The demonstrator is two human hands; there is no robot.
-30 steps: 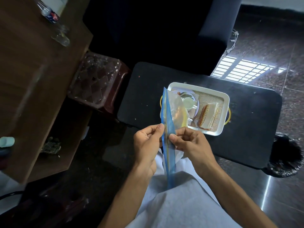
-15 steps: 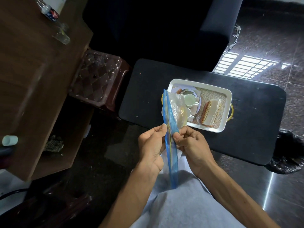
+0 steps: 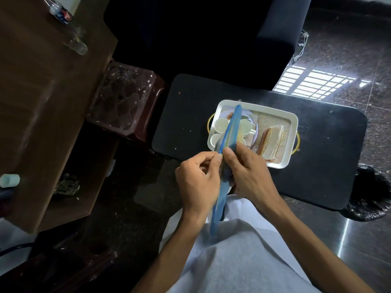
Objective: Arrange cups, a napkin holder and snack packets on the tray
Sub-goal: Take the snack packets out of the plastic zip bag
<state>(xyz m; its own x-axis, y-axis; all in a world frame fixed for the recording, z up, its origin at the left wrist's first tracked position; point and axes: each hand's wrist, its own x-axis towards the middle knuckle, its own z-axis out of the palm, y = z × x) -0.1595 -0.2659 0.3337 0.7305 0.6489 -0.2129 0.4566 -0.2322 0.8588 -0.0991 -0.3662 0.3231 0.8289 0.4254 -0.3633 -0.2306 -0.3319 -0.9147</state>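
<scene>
A clear zip bag with a blue seal strip (image 3: pixel 229 132) stands on edge over my lap, reaching up in front of the tray. My left hand (image 3: pixel 197 179) and my right hand (image 3: pixel 247 173) pinch its blue strip from either side, thumbs almost touching. Behind it, a white tray (image 3: pixel 293 123) with gold handles sits on the black low table (image 3: pixel 328 155). In the tray are pale cups (image 3: pixel 221 124) on a patterned plate at the left, and a napkin holder (image 3: pixel 271 140) with white napkins on a woven mat at the right. The bag hides part of the cups.
A dark red plastic stool (image 3: pixel 124 98) stands left of the table. A brown wooden desk (image 3: pixel 42 102) with a plastic bottle (image 3: pixel 67 28) fills the left side. A dark sofa (image 3: pixel 211 34) is behind the table, and a black bag (image 3: pixel 372 191) lies on the floor at right.
Both hands have closed in on the bag's blue strip and shifted right and forward. The bag now leans across the tray's left half, covering more of the cups.
</scene>
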